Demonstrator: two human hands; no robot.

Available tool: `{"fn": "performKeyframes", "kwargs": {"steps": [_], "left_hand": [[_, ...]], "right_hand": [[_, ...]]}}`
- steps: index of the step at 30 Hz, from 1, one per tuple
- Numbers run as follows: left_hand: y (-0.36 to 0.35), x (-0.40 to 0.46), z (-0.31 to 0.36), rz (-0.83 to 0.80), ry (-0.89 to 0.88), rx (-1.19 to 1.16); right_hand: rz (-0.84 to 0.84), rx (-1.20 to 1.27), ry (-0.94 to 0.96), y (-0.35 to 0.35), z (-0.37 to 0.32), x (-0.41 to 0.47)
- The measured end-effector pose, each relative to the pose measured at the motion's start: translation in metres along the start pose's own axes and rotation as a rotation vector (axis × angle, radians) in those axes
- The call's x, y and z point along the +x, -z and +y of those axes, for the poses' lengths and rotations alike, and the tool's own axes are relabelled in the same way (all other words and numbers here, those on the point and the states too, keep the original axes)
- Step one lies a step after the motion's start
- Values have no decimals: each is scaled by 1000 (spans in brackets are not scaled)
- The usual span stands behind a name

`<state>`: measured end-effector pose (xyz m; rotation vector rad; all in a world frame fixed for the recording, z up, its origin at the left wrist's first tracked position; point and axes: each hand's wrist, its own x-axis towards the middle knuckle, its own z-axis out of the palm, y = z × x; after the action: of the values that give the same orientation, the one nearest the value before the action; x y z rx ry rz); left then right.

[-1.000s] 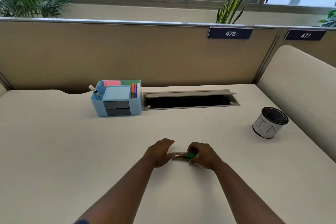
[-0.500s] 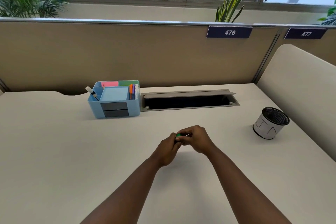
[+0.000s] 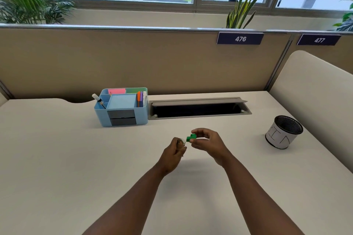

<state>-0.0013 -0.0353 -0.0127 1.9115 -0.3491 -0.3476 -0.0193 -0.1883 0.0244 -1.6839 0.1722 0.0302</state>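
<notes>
green piece [image 3: 191, 137] hangs above the middle of the pale desk [image 3: 57, 158], well apart from every desk edge, with room to move on each side. cable tray [image 3: 198, 108] and blue organiser [image 3: 122, 118] stand behind, mesh cup [image 3: 284, 131] far right. right hand [image 3: 208, 145] pinches the piece; left hand [image 3: 172, 151] curls round a pale item [image 3: 181, 141], mostly hidden. the piece is blocky, bright green, long axis roughly left-right, one end facing the left hand.
</notes>
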Motion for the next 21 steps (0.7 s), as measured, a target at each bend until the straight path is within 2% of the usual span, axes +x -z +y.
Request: {"fn": "performKeyframes", "kwargs": {"steps": [5, 11, 15, 21], "left_hand": [[3, 0, -6, 133, -40, 18], [5, 0, -12, 297, 23, -77], [1, 1, -13, 314, 37, -72], [-8, 4, -12, 318, 18, -27]], "right_hand": [[52, 27, -69, 5, 25, -7], [243, -205, 2, 5, 56, -14], [304, -273, 7, 9, 78, -17], [250, -501, 18, 16, 96, -19]]}}
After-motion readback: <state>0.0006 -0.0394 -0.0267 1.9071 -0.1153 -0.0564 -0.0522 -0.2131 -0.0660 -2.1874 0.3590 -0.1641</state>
